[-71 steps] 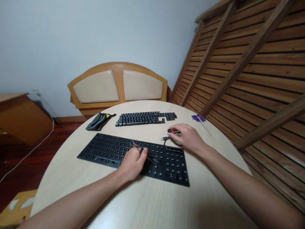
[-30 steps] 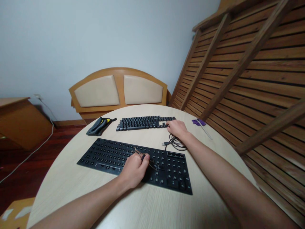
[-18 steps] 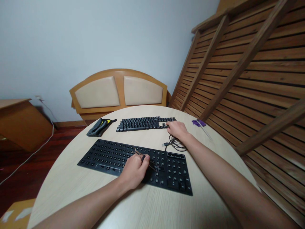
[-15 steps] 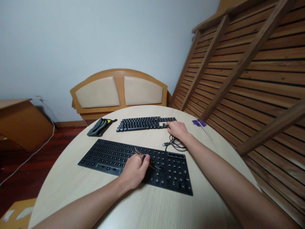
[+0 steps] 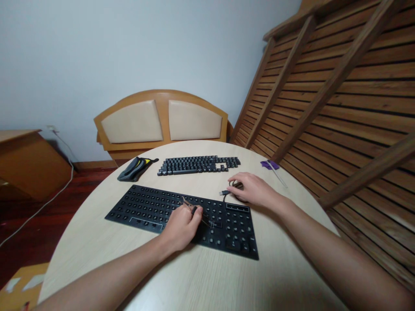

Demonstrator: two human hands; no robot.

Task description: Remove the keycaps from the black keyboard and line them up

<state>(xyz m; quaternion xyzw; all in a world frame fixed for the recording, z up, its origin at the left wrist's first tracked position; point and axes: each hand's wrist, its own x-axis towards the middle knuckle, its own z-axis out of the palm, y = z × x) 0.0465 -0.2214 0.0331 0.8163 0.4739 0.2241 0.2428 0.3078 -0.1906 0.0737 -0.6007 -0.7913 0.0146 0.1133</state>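
Note:
My left hand (image 5: 181, 226) is closed around a thin wire keycap puller (image 5: 211, 223), whose wire ends stick out to the right over the black keyboard (image 5: 142, 207). The keyboard lies at a slant on the table, most of its switches bare, with a few dark keycaps (image 5: 233, 245) at its lower right. My right hand (image 5: 251, 188) hovers over the coiled USB cable (image 5: 223, 193) behind the keyboard, thumb and fingers apart, with no object visible between them. Farther back, removed black keycaps (image 5: 191, 165) are laid out in keyboard order, with a gap toward the right.
A black, grey and yellow pouch-like item (image 5: 136, 168) lies at the table's left. On the right rests a purple cloth (image 5: 269, 165) with a thin pale stick across it. The round table (image 5: 227, 285) stands before a headboard (image 5: 165, 114); wooden slats (image 5: 350, 108) lean at right.
My right hand has drawn back from the laid-out keycaps toward me and is now over the cable. My left hand stays over the keyboard with the puller.

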